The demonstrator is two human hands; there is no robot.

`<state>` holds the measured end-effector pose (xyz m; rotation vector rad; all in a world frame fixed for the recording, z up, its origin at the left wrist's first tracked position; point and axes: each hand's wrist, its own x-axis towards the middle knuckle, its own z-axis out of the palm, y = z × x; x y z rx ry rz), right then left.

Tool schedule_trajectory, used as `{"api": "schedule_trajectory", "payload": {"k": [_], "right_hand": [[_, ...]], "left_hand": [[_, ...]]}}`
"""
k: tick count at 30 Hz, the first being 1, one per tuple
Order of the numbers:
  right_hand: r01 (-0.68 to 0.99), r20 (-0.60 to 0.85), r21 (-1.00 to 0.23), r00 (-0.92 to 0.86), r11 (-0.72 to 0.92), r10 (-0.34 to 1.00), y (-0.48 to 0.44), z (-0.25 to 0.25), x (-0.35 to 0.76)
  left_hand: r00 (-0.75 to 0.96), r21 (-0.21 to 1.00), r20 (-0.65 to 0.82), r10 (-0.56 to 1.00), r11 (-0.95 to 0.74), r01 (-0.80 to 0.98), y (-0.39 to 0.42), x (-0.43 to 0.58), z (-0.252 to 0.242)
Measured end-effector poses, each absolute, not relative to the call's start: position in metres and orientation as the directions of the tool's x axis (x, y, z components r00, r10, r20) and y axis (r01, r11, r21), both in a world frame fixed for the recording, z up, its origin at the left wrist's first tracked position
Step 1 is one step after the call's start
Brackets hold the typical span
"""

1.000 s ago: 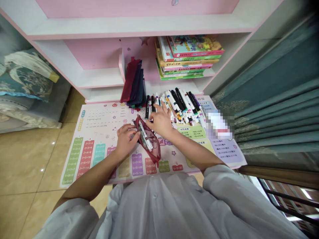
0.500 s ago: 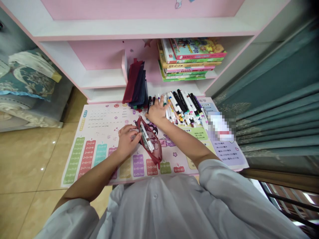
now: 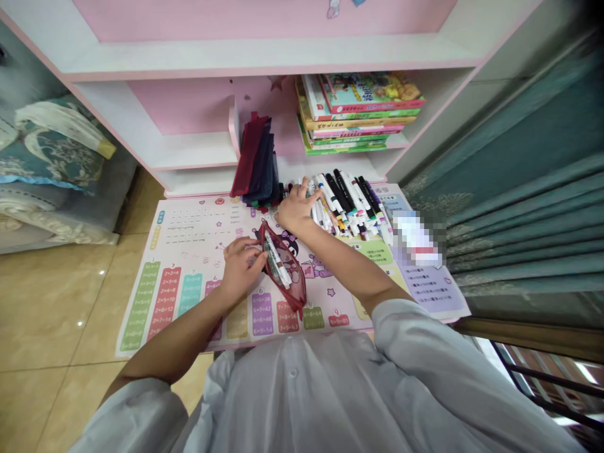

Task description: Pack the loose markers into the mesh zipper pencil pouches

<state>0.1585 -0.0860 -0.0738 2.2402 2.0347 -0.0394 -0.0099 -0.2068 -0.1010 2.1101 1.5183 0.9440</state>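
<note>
A white and pink bookcase desk (image 3: 264, 60) fills the top of the view, with teal curtains (image 3: 523, 233) to the right, a bed with floral bedding (image 3: 50, 148) to the left and beige floor tiles (image 3: 56, 308) below. A white shirt (image 3: 292, 396) covers the person's torso and arms at the bottom edge. On the desk's shelf, a stack of children's books (image 3: 358, 110) lies flat, and 3 or more dark mesh pouches (image 3: 257, 160) in red and navy stand upright beside it, leaning together.

A pink multiplication mat (image 3: 189, 220) covers the desktop, and a pixelated patch hides something at its right side. A heap of markers (image 3: 349, 204) lies across the mat's far edge, most pointing toward the person.

The 2 hands are apart, each busy with something different. The left hand (image 3: 241, 265) is closed against the near side of a red mesh pencil case (image 3: 285, 280), which lies on the mat and touches it. The right hand (image 3: 296, 211) sits just above that case, its fingers (image 3: 306, 194) on the left end of the marker heap; whether they grip a marker cannot be told. Through the case's mesh and opening, at least 2 white markers (image 3: 277, 259) show inside.
</note>
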Motion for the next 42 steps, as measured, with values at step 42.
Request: {"api": "schedule_trajectory", "payload": {"k": [42], "right_hand": [[0.892,-0.107,-0.368,-0.321,0.263,0.941,-0.241,-0.053,0.183]], "left_hand": [[0.170,0.633,0.307,0.937,-0.334,0.699,-0.208,-0.006,-0.098]]}}
